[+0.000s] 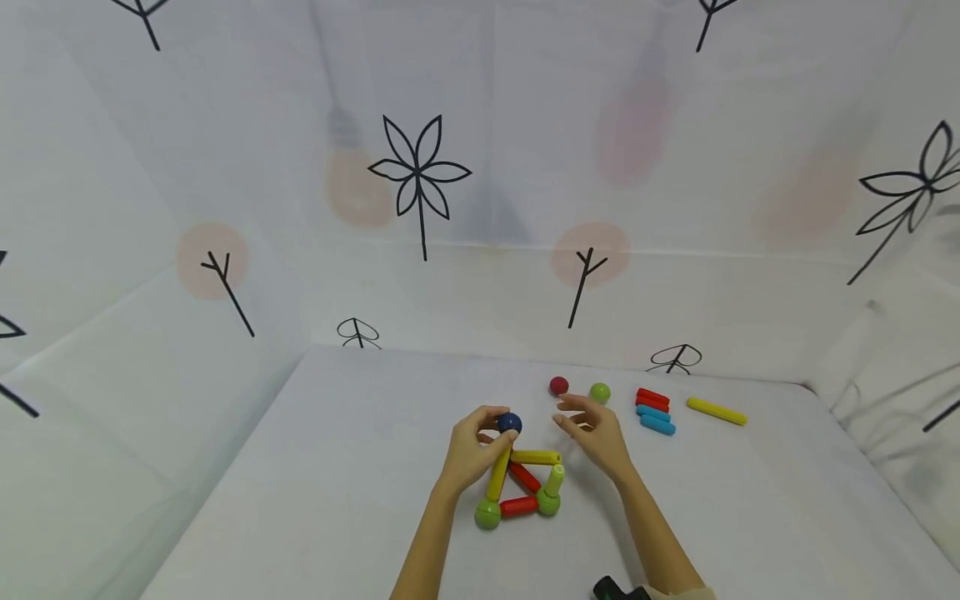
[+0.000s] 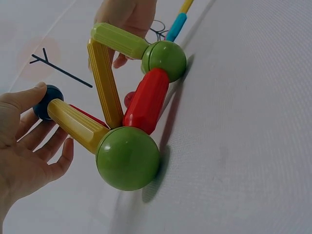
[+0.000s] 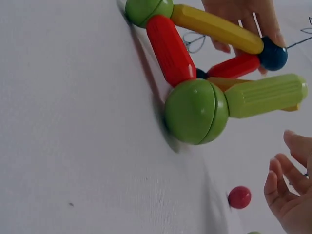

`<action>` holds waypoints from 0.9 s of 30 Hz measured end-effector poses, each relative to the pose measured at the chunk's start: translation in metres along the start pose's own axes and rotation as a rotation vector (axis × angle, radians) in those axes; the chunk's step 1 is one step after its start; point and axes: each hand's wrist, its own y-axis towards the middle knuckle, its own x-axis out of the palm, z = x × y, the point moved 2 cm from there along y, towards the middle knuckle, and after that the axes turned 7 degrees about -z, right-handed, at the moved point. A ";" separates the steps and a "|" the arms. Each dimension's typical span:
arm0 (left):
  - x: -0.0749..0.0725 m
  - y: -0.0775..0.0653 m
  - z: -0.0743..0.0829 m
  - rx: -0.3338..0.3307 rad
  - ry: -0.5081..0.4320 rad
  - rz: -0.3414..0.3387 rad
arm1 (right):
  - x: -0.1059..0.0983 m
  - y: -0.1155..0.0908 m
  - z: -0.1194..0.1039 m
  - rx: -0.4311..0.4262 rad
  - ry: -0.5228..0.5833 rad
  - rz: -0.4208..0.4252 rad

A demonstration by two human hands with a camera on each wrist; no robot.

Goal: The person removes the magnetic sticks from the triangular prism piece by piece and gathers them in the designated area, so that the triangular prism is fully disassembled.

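My left hand (image 1: 468,450) pinches a dark blue ball (image 1: 509,423) between thumb and fingers. That ball tops a yellow rod (image 1: 498,477) rising from a green ball (image 1: 487,514). A short red rod (image 1: 519,507) links this green ball to a second green ball (image 1: 548,502), which carries a light green rod (image 1: 554,480) slanting up. Behind, another red rod (image 1: 524,477) and a second yellow rod (image 1: 536,457) belong to the frame. A second dark blue ball (image 3: 201,73) is mostly hidden in the right wrist view. Beside the frame, my right hand (image 1: 597,435) holds nothing, its fingers loosely bent.
Behind my right hand lie a red ball (image 1: 558,385) and a loose green ball (image 1: 600,392). Further right are short red rods (image 1: 652,400), blue rods (image 1: 656,419) and a long yellow rod (image 1: 716,411). A dark object (image 1: 617,588) shows at the right wrist.
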 end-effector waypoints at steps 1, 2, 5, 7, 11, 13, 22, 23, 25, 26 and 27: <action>0.000 0.000 0.000 -0.003 -0.004 0.000 | 0.001 -0.002 -0.003 -0.005 0.006 -0.019; 0.000 0.000 0.000 -0.006 -0.009 0.001 | 0.003 -0.004 -0.006 -0.013 0.013 -0.040; 0.000 0.000 0.000 -0.018 -0.028 0.005 | 0.009 -0.008 -0.011 -0.030 0.027 -0.116; 0.001 0.000 0.001 -0.024 -0.036 0.009 | 0.012 -0.009 -0.014 -0.035 0.025 -0.153; 0.000 -0.003 0.013 -0.021 -0.043 0.012 | 0.015 -0.013 -0.017 -0.041 0.010 -0.178; -0.002 -0.005 0.023 -0.019 -0.048 0.008 | 0.016 -0.015 -0.019 -0.044 0.000 -0.172; -0.005 -0.010 0.041 -0.008 -0.045 0.005 | 0.013 -0.028 -0.030 -0.071 -0.130 -0.200; -0.005 -0.010 0.040 -0.012 -0.045 0.005 | 0.013 -0.030 -0.032 -0.072 -0.140 -0.215; -0.005 -0.011 0.040 -0.017 -0.048 0.003 | 0.012 -0.032 -0.034 -0.072 -0.150 -0.243; -0.005 -0.011 0.039 -0.018 -0.049 0.003 | 0.012 -0.034 -0.034 -0.070 -0.155 -0.252; -0.005 -0.011 0.039 -0.020 -0.050 0.002 | 0.011 -0.035 -0.035 -0.067 -0.159 -0.259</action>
